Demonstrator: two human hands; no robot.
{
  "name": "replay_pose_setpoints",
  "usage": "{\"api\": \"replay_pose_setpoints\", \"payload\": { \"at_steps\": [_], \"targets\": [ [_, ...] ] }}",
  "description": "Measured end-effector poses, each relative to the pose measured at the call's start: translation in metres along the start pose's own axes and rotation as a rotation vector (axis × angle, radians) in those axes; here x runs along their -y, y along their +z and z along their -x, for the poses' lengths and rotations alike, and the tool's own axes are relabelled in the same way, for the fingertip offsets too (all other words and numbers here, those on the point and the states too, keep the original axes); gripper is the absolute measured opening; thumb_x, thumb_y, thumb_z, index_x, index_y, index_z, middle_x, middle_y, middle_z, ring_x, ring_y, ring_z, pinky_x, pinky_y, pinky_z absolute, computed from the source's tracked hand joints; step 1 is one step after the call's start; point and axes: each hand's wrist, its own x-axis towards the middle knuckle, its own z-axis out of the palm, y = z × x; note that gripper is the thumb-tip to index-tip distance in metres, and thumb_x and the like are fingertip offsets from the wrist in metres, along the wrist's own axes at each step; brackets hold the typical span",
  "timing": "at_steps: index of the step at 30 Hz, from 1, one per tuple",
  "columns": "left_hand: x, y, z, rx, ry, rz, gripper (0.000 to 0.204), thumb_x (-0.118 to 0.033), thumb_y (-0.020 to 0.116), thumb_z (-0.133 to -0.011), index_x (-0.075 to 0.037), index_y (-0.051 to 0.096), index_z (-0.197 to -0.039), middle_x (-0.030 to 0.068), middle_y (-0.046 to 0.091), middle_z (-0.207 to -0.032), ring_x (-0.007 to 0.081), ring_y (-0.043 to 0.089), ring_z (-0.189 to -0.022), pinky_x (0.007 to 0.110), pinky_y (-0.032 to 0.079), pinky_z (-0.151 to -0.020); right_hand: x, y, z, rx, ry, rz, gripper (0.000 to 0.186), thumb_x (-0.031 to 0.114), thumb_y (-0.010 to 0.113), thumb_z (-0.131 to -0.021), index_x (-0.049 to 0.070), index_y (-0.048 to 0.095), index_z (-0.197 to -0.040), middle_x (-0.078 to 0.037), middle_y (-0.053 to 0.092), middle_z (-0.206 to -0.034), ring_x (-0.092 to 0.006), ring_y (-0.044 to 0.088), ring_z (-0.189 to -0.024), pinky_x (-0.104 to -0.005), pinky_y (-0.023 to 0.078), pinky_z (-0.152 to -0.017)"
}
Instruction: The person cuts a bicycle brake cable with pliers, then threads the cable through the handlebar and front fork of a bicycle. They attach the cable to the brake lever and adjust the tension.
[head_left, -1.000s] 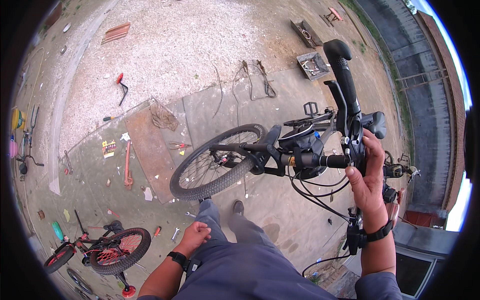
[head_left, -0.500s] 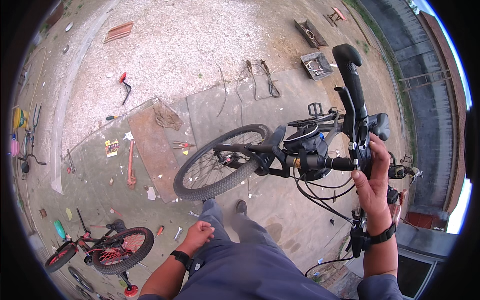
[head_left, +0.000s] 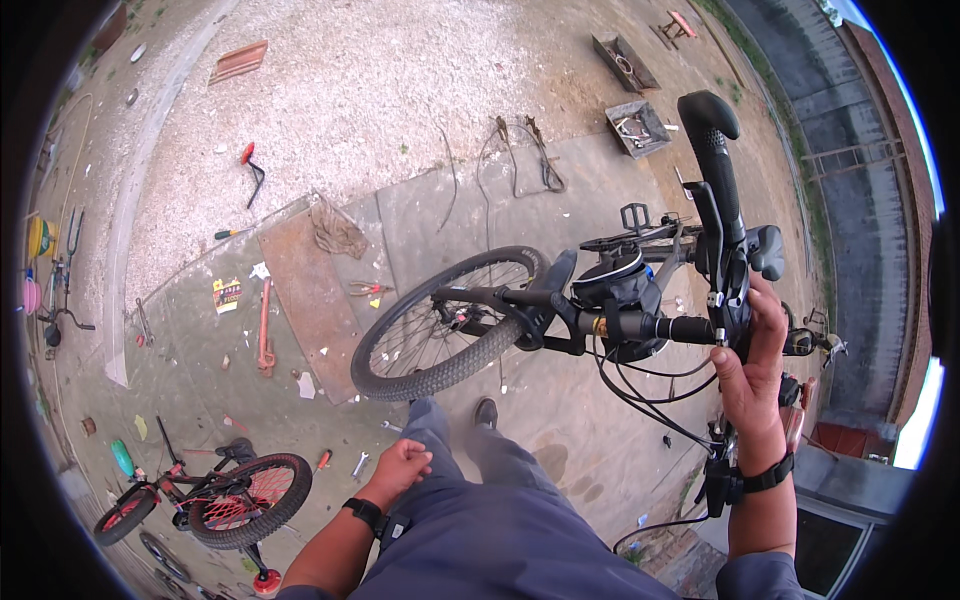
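My right hand (head_left: 755, 375) is closed around the middle of the handlebar (head_left: 738, 318) of a black mountain bike, thumb on the near side of the stem. The bar end with its rubber grip (head_left: 715, 160) and brake lever (head_left: 705, 225) points away from me. The front wheel (head_left: 440, 385) stands on the ground to the left, beside my legs. A black bag (head_left: 608, 280) sits on the frame behind the fork, and loose cables (head_left: 640, 395) loop below the stem. My left hand (head_left: 403, 465) hangs by my left thigh, fingers curled, with nothing visible in it.
A small red-and-black bicycle (head_left: 245, 500) lies at lower left. Wrenches (head_left: 359, 465), pliers (head_left: 368, 289), a red pipe wrench (head_left: 265, 335) and a rusty metal sheet (head_left: 310, 300) lie on the ground. Farther off are metal trays (head_left: 637, 130) and a floor pump (head_left: 545, 160).
The handlebar and front wheel appear slightly farther right and lower, along with a small shift of the whole view. My right hand keeps its hold, and my left hand stays by my thigh.
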Motion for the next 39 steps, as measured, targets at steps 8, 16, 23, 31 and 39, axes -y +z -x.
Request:
{"api": "replay_pose_setpoints", "payload": {
  "at_steps": [8,16,23,31,39],
  "targets": [
    [-0.003,-0.003,-0.002,0.002,-0.001,-0.028,0.034,-0.019,0.074,-0.097,0.001,0.06,-0.121,0.0089,0.07,-0.099,0.0165,0.072,-0.084,0.03,0.057,-0.067,0.003,0.0,0.001,-0.01,0.021,0.006,0.063,0.018,0.071,-0.097,0.007,0.039,-0.151,-0.024,0.037,-0.158,-0.0343,0.041,-0.145,-0.0462,0.031,-0.12],
    [-0.004,-0.006,0.003,-0.001,-0.003,-0.048,0.035,-0.02,0.074,-0.097,0.001,0.06,-0.122,0.0086,0.07,-0.099,0.0164,0.073,-0.084,0.03,0.057,-0.067,0.005,0.002,0.002,-0.031,0.052,0.034,0.064,0.021,0.071,-0.096,0.006,0.04,-0.15,-0.023,0.038,-0.157,-0.0335,0.041,-0.145,-0.046,0.031,-0.12],
    [-0.002,-0.006,0.007,0.0,-0.005,-0.046,0.036,-0.02,0.074,-0.097,0.001,0.06,-0.123,0.0086,0.07,-0.1,0.0164,0.073,-0.085,0.03,0.057,-0.068,0.004,0.002,0.0,-0.039,0.028,0.048,0.066,0.025,0.071,-0.096,0.005,0.04,-0.151,-0.024,0.041,-0.155,-0.0342,0.042,-0.144,-0.0461,0.032,-0.12],
    [-0.002,-0.005,0.01,0.017,0.004,-0.112,0.036,-0.019,0.074,-0.097,0.0,0.059,-0.123,0.0078,0.07,-0.101,0.0166,0.073,-0.085,0.03,0.057,-0.067,0.01,0.001,-0.004,-0.026,0.021,0.067,0.066,0.031,0.075,-0.096,0.004,0.044,-0.148,-0.021,0.046,-0.151,-0.0328,0.045,-0.14,-0.0446,0.032,-0.12],
    [-0.019,0.004,0.015,0.033,0.003,-0.232,0.017,-0.016,0.064,-0.102,-0.003,0.063,-0.112,0.0072,0.071,-0.101,0.0161,0.072,-0.083,0.03,0.056,-0.066,0.02,-0.026,-0.003,0.041,0.162,-0.157,0.087,0.052,0.068,-0.098,0.008,0.028,-0.162,-0.021,0.04,-0.16,-0.0331,0.04,-0.149,-0.0482,0.03,-0.122]
  ]
}}
